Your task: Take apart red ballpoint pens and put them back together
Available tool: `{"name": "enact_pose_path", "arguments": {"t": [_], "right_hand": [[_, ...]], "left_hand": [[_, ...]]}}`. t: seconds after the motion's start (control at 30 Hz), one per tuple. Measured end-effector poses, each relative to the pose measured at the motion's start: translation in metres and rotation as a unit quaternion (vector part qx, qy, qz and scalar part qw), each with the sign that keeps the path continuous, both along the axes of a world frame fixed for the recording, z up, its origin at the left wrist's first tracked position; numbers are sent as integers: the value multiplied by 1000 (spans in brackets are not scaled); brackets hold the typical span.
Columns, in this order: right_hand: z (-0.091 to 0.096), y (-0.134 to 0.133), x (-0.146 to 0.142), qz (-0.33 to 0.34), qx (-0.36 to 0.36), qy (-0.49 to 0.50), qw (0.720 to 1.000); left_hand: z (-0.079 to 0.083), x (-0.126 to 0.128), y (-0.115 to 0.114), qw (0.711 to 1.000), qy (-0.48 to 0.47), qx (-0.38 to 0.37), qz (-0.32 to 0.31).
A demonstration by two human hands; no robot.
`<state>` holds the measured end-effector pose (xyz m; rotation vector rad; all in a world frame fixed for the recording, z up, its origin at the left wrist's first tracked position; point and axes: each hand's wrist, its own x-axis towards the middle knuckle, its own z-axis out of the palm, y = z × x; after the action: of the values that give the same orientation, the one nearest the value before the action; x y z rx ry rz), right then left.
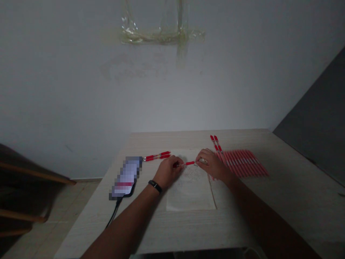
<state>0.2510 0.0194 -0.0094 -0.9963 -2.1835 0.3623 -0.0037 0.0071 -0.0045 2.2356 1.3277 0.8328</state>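
Note:
My left hand (168, 172) and my right hand (212, 164) are both closed on one red pen (188, 163), each pinching an end, just above a sheet of paper (190, 190) on the pale wooden table (285, 187). A black band circles my left wrist. To the right of my right hand lies a row of several red pens (244, 162), with two more red pens (217, 144) angled behind them. Left of my left hand rest two red pens (157, 156) side by side.
A phone (126, 178) with a cable attached lies at the left of the table, near its edge. A wooden chair (24, 190) stands at the far left. A white wall with taped plastic (161, 32) rises behind the table.

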Motion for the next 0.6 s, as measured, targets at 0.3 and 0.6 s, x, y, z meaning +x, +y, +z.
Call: {"name": "enact_pose_path", "arguments": {"t": [0.3,0.6], "right_hand": [[1,-2,-2,35,-27,8,999],[-3,-8,-14,76,-86,119,986]], "left_hand": [[1,2,0,1000,-22,-8,-15],[11,5,-8,996,-54,-20,-75]]}}
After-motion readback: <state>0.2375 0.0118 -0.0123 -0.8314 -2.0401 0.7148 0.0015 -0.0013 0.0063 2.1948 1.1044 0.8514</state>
